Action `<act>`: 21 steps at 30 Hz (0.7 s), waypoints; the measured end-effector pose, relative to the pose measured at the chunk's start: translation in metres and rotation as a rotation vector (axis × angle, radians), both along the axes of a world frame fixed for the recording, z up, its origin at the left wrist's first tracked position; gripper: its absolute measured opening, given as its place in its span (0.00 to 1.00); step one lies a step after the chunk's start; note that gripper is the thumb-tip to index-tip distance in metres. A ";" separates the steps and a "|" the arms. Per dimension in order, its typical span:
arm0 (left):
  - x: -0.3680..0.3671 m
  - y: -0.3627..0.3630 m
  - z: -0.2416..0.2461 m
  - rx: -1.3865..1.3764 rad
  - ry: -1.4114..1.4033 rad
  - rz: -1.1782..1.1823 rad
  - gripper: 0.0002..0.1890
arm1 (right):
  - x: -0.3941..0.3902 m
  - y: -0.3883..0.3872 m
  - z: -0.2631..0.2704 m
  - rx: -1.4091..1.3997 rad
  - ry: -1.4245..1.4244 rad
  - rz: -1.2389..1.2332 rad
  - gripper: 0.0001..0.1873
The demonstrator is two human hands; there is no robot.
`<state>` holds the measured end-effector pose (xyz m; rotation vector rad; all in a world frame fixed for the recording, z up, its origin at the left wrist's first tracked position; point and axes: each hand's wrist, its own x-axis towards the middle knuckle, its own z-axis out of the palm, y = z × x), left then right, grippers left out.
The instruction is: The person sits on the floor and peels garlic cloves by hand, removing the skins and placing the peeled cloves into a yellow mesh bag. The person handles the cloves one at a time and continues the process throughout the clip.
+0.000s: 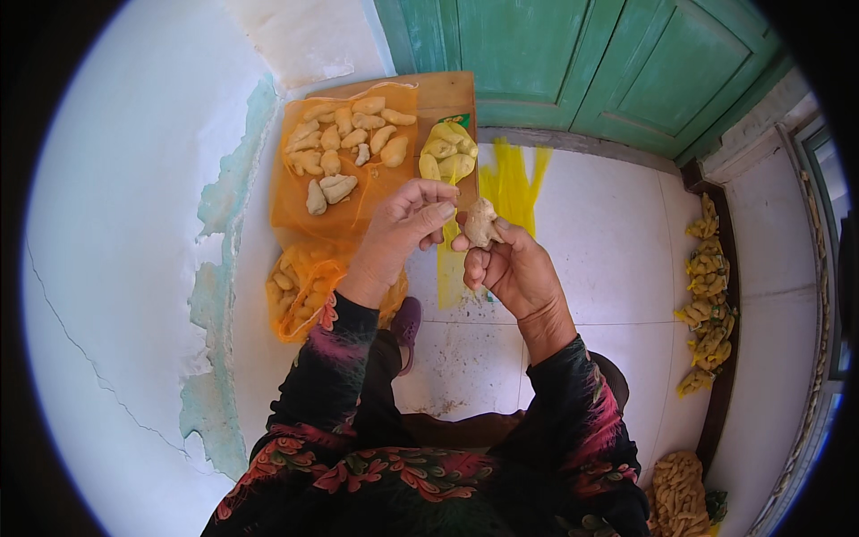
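Observation:
My right hand [513, 265] holds a knobbly piece of ginger root [480, 223] between thumb and fingers. Just to its left is my left hand [409, 228], fingers bent and thumb near the forefinger; whether it pinches something small cannot be told. Beyond the hands, a yellow mesh bag of ginger [448, 149] lies at the right edge of a wooden board [446, 87]. Loose ginger pieces [356, 137] are spread on orange mesh [376, 194] over the board. An orange mesh sack of ginger [302, 288] stands on the floor at the near left.
Empty yellow mesh bags [513, 178] hang or lie beside the board. Several filled mesh bags [708, 282] line the right wall, with a large ginger pile [678, 493] at lower right. Green doors [523, 60] stand ahead, a peeling wall [154, 201] at left. Crumbs dot the tiled floor [463, 362].

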<state>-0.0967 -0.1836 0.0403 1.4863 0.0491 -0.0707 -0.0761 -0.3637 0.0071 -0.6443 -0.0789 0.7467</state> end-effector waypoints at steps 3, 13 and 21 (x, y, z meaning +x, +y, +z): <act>-0.002 -0.006 0.002 -0.020 0.008 -0.078 0.12 | -0.002 0.001 0.000 0.003 -0.018 0.026 0.21; -0.001 -0.010 -0.005 0.034 -0.042 -0.017 0.08 | -0.009 0.004 0.006 -0.342 -0.210 -0.013 0.21; 0.002 0.000 -0.009 -0.026 0.042 0.028 0.08 | -0.011 0.005 0.009 -0.282 -0.201 0.020 0.20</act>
